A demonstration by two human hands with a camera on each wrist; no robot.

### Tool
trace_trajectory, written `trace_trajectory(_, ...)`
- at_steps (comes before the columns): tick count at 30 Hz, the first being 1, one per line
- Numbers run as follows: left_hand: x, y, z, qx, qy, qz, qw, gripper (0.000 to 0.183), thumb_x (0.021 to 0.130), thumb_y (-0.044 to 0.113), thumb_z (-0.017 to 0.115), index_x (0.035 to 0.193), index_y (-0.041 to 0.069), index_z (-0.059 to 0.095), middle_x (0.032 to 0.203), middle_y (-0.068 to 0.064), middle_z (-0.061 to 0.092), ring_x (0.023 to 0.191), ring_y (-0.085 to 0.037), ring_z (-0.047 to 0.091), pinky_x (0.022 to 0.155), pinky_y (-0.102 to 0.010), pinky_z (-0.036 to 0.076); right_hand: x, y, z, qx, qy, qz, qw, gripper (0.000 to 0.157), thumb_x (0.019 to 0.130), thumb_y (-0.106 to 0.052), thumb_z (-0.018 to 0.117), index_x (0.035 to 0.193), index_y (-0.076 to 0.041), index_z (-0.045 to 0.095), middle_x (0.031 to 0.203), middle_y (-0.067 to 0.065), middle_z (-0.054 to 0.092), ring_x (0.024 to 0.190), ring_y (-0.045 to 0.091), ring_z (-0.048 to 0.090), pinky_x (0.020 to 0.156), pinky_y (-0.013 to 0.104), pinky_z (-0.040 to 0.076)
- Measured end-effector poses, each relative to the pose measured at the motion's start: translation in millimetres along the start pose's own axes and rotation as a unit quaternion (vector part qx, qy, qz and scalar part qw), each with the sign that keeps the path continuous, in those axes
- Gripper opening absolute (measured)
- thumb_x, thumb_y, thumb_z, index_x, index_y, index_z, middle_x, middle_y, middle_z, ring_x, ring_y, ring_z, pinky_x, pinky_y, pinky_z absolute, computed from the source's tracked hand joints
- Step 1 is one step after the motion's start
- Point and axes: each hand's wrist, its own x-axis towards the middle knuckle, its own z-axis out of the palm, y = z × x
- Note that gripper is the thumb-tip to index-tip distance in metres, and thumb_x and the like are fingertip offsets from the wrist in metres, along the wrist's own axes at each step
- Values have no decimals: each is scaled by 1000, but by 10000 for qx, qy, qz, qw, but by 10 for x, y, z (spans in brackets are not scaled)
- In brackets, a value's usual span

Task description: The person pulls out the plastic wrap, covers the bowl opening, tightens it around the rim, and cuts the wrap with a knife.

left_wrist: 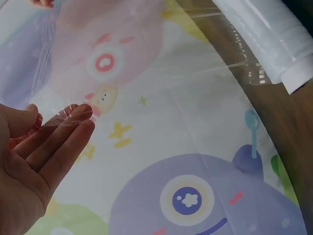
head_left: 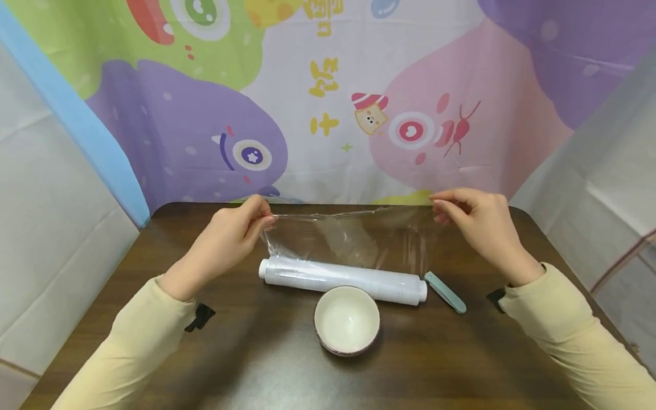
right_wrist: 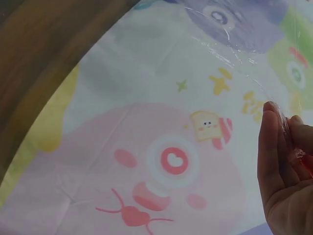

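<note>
A sheet of clear plastic wrap [head_left: 348,236] stretches up from its white roll [head_left: 340,279], which lies across the table. My left hand [head_left: 233,230] pinches the sheet's left top corner between thumb and fingers. At the other corner, my right hand [head_left: 474,225] pinches the film the same way. In the left wrist view, film [left_wrist: 68,117] drapes over the fingertips. The right wrist view has bunched film [right_wrist: 281,122] between thumb and fingers. In front of the roll stands a white bowl [head_left: 347,320] with a dark outside, its inside bare.
A pale green folded cutter or knife [head_left: 446,293] lies by the roll's right end on the dark wooden table [head_left: 246,364]. Behind the table's far edge hangs a cartoon-printed cloth [head_left: 328,165]. White cloth panels [head_left: 51,228] flank the table.
</note>
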Motion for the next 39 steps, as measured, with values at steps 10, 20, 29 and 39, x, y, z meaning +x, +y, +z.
trace_trajectory(10,-298,148,-82,123,317,540,9980,8,82,8,65,87,11,59,85,4,65,75,-6,61,64,-25,48,-325,-149,-140,76,-259,-95,9996,18,79,-7,69,95,-14,70,76,-5,69,59,-3,59,49,12,39)
trace_trajectory(20,-570,156,-140,-143,312,769,9964,20,75,2,70,85,15,59,79,11,60,69,2,53,63,-11,41,-605,-347,-227,782,-588,-617,9933,30,72,2,72,91,-21,68,84,-12,66,70,-1,59,59,12,45)
trace_trajectory(29,-816,92,-108,-518,312,1532,9863,27,95,30,43,88,15,65,90,9,60,83,-4,56,76,-12,42,-900,-438,-186,1766,-1155,-1335,9683,40,66,11,72,90,-19,65,82,-9,63,72,2,57,65,13,44)
trace_trajectory(39,-1088,72,-45,-876,323,1670,9815,24,93,31,47,82,19,65,93,6,58,83,-5,54,73,-11,41,-1170,-440,-14,2614,-2353,-2028,9139,34,73,3,70,95,-21,61,89,-11,60,80,0,56,69,13,43)
